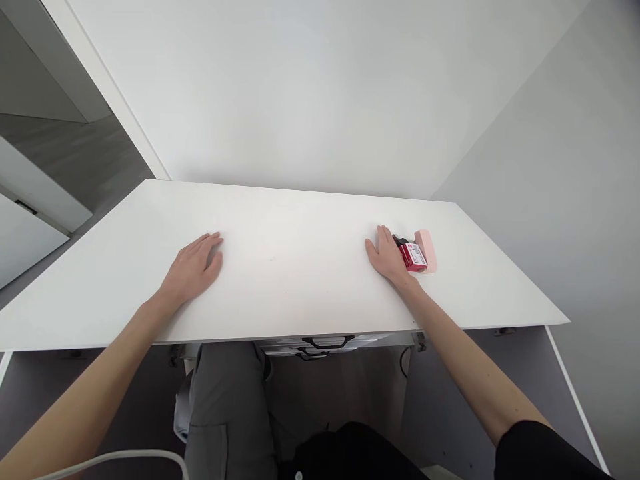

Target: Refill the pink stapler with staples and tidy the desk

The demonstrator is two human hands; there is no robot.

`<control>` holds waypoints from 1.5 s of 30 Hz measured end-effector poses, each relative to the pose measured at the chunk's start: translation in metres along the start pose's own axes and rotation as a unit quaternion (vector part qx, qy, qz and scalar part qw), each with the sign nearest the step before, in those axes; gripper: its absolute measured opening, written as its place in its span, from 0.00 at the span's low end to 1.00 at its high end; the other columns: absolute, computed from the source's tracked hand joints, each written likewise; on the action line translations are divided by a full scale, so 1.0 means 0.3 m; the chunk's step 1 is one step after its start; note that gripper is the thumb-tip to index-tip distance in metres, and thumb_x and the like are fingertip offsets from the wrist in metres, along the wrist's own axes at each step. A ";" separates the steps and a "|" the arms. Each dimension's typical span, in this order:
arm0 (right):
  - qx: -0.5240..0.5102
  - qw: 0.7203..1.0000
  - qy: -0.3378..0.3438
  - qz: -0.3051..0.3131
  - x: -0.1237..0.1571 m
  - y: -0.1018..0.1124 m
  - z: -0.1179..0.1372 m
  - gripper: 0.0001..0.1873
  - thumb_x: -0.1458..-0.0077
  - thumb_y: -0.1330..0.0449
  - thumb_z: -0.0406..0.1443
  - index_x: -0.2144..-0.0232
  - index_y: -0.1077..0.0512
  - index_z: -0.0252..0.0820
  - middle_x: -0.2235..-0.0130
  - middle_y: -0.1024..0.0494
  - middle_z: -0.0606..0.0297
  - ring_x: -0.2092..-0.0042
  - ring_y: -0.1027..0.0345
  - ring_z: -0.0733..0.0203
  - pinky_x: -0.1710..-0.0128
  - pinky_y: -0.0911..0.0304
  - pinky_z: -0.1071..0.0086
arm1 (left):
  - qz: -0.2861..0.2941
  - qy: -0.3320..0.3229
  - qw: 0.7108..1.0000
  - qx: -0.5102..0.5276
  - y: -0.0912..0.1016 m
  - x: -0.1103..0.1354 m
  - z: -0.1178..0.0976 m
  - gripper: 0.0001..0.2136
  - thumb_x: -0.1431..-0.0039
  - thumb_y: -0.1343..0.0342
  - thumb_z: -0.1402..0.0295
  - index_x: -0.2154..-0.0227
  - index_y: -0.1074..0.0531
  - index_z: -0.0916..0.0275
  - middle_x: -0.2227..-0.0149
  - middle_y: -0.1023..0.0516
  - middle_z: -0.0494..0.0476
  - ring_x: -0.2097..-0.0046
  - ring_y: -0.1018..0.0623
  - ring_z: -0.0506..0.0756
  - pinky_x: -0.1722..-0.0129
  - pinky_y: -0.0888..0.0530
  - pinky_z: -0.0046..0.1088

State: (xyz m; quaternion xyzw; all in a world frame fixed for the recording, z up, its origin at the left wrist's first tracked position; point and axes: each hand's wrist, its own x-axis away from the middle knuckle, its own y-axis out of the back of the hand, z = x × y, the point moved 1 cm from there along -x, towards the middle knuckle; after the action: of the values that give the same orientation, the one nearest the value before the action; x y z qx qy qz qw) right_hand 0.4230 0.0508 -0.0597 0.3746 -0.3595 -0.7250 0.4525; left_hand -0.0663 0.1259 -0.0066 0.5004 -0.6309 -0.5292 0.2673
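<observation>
My left hand (193,268) rests on the left part of the white tabletop (295,267), thumb apart from the fingers, holding nothing. My right hand (387,255) lies palm down on the right part, its fingers stretched out. Just right of it is a small red and white box (414,257), next to or touching the hand; I cannot tell which. A pink L-shaped piece (427,250) stands against the box's right side. Behind the box, a small black item (400,240) is partly hidden by my right hand.
A white wall (300,93) rises behind the tabletop, and a grey wall (565,173) closes the right side. Cabinet doors stand open below the front edge, with drawers that have black handles (327,343). A white cable (135,454) crosses the lower left.
</observation>
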 end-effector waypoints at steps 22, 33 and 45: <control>0.025 0.999 -0.032 -0.019 -0.090 -0.035 -0.010 0.41 0.27 0.56 0.52 0.26 0.45 0.25 0.23 0.47 0.34 0.20 0.62 0.32 0.25 0.57 0.36 | 0.003 -0.005 1.000 -0.013 0.002 -0.005 0.002 0.31 0.28 0.61 0.54 0.31 0.35 0.64 0.26 0.33 0.62 0.24 0.38 0.65 0.24 0.41 0.49; 0.021 0.989 0.123 0.083 0.218 0.017 0.102 0.38 0.24 0.57 0.52 0.25 0.40 0.33 0.21 0.48 0.48 0.19 0.60 0.47 0.20 0.60 0.48 | 0.019 0.010 0.998 -0.058 -0.012 0.090 -0.040 0.35 0.26 0.67 0.50 0.26 0.39 0.64 0.23 0.40 0.59 0.21 0.44 0.65 0.23 0.44 0.52; 0.022 0.988 0.128 0.086 0.278 0.036 0.136 0.37 0.24 0.57 0.50 0.25 0.40 0.33 0.21 0.46 0.50 0.19 0.58 0.48 0.20 0.60 0.48 | 0.013 0.016 0.998 -0.052 -0.006 0.157 -0.085 0.34 0.26 0.64 0.50 0.25 0.39 0.62 0.23 0.41 0.58 0.21 0.43 0.66 0.23 0.43 0.54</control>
State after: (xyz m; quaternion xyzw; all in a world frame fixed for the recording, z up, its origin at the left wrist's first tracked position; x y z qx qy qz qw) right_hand 0.3658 -0.0226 -0.0497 0.4414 -0.3455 -0.6214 0.5474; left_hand -0.0602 0.0729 -0.0097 0.4862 -0.6048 -0.5495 0.3097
